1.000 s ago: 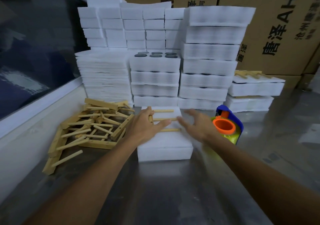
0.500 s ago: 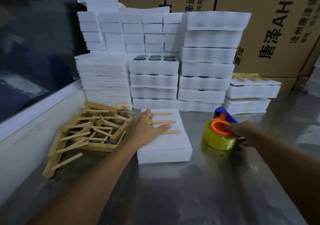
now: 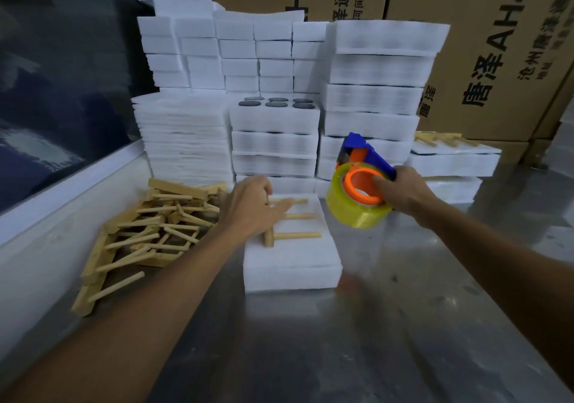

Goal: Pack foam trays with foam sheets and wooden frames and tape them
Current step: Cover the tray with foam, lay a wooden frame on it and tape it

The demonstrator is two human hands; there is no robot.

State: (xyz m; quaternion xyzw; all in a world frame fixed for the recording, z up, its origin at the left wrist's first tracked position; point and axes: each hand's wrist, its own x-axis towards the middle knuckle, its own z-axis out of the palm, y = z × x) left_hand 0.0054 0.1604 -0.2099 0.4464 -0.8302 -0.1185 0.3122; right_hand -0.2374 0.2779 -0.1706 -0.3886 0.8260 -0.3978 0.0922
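Head view, packing stn. A white foam tray, rectangular and soft-edged with a matte top, lies flat on the scuffed, reflective steel bench at centre. On the tray sits a pale wooden frame: a short squared bar w/ three round dowels pointing right. The left hand rests on the frame's left end, fingers loosely spread over the bar and upper dowel, pressing rather than gripping.

The right hand grips a tape dispenser held off the bench, just right of and above the tray's far right corner; fingers hook into the orange core. Dispenser: blue plastic body, orange hub, glossy yellowish clear tape roll.

Left of the tray, a loose heap of similar wooden frames lies against the white ledge. Behind, touching stacks of white foam trays and thin sheets; the top tray of the middle stack shows dark round discs in its wells. At rear, brown cardboard boxes w/ black printed characters.
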